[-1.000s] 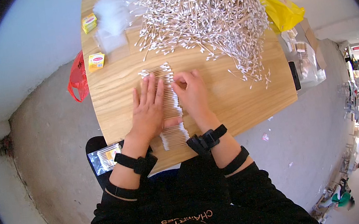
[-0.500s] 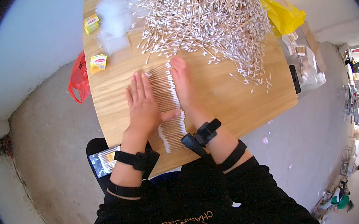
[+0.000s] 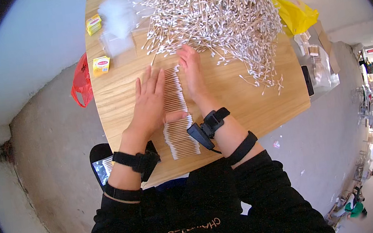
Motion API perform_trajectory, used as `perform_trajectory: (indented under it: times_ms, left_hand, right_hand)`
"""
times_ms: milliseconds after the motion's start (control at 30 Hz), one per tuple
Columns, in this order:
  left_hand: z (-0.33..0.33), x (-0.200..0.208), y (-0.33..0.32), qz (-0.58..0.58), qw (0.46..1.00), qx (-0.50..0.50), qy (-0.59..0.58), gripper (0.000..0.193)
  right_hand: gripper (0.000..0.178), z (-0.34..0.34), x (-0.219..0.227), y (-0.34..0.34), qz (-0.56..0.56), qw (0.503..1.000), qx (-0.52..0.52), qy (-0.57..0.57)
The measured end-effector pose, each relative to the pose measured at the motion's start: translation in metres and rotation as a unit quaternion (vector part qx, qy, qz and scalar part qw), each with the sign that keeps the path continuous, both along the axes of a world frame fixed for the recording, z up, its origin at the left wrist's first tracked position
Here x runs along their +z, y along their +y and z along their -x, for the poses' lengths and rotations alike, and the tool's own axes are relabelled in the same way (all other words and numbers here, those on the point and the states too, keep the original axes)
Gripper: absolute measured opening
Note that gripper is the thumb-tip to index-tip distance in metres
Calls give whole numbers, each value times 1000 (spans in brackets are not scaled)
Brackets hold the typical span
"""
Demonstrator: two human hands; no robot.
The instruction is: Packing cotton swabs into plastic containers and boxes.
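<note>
A row of cotton swabs [image 3: 180,138] lies side by side on the wooden table, with white tips along both edges. My left hand [image 3: 148,99] rests flat at the row's left edge, its fingers stretched away from me. Its thumb reaches across the sticks to the right edge. Near the far right end of the row is my right hand [image 3: 193,71], with its fingers curled in; whether anything is between them is hidden. Just beyond it spreads a big heap of loose cotton swabs [image 3: 215,12].
Small yellow printed packs [image 3: 101,65] and clear plastic bags [image 3: 116,20] lie at the table's left. A red bag [image 3: 81,83] hangs off that side. To the right are a yellow bag [image 3: 297,14] and a box of packed swabs [image 3: 317,61]. A filled packet [image 3: 103,168] sits at near left.
My right hand has moved away from me toward the heap, and its fingers have curled more. My left hand has shifted slightly right and away from me, its thumb still across the row.
</note>
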State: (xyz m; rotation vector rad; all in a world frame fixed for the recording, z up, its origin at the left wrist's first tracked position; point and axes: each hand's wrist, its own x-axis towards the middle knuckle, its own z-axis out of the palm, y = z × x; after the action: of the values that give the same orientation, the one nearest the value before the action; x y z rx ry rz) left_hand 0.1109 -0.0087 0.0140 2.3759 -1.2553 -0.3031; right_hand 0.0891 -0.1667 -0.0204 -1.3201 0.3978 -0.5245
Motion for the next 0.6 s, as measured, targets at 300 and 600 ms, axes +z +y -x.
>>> perform_trajectory:
  times_ms: [300,600]
  left_hand:
    - [16,-9,6,-92,987,134,-14,139]
    - [18,-13,9,-31,990,136,-15,143]
  right_hand:
    - [46,-4,-8,13,13,999,-36,-8]
    - [51,10,-8,6,-44,999,5,-26]
